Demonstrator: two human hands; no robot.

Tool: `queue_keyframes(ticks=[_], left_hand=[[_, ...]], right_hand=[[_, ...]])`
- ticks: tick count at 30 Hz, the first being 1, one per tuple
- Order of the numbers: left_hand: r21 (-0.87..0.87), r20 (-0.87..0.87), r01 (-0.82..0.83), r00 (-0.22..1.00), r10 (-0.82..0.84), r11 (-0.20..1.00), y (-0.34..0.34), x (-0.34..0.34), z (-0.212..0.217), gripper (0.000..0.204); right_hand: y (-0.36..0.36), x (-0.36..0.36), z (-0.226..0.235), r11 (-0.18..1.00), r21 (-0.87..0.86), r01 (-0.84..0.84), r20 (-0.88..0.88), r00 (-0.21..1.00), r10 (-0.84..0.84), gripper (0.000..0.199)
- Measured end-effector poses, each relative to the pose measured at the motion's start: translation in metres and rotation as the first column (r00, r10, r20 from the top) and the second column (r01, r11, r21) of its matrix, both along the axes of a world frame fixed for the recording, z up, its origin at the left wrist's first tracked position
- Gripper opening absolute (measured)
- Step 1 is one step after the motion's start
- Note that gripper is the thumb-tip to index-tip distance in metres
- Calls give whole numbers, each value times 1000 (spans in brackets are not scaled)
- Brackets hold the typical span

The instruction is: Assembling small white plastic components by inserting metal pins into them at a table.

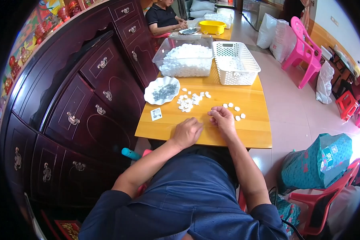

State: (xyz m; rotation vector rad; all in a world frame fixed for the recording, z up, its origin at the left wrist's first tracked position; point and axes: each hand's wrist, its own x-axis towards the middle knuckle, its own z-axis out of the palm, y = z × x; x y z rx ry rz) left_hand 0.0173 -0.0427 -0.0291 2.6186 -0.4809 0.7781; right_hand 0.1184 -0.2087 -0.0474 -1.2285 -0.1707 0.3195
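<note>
My left hand [188, 132] rests knuckles-up on the yellow wooden table [252, 136], fingers curled under; what it holds is hidden. My right hand [222, 119] sits beside it with fingertips pinched together, a small item possibly between them. A few small white pieces [237, 112] lie just right of that hand. A larger scatter of white pieces [190, 101] lies ahead of my hands, next to a white scalloped dish [161, 90] holding small dark parts. A small printed card [156, 114] lies on the table's left side.
A clear bin of white pieces [185, 56] and a white mesh basket [235, 63] stand at the far end. Another person [164, 18] sits beyond at a table with a yellow tub [212, 27]. Dark wooden cabinet [80, 92] left; pink chair [304, 48], white sacks and a teal bag [320, 160] right.
</note>
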Motion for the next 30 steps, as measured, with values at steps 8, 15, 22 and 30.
queue_keyframes(ticks=[8,15,22,30], left_hand=[[-13,4,44,999,-44,999,2,-18,-1,17],[13,-4,86,996,-86,996,4,-25,0,29],[6,16,125,992,-125,992,8,-30,-1,36],[-8,48,179,983,-179,984,8,-37,-6,26]], right_hand=[[-1,-1,-4,999,-25,-24,17,1000,25,15],[3,-4,-5,996,-70,-59,62,996,63,17],[7,-2,-8,991,-121,-52,79,995,62,13],[5,-3,-1,992,-117,-42,61,997,50,13]])
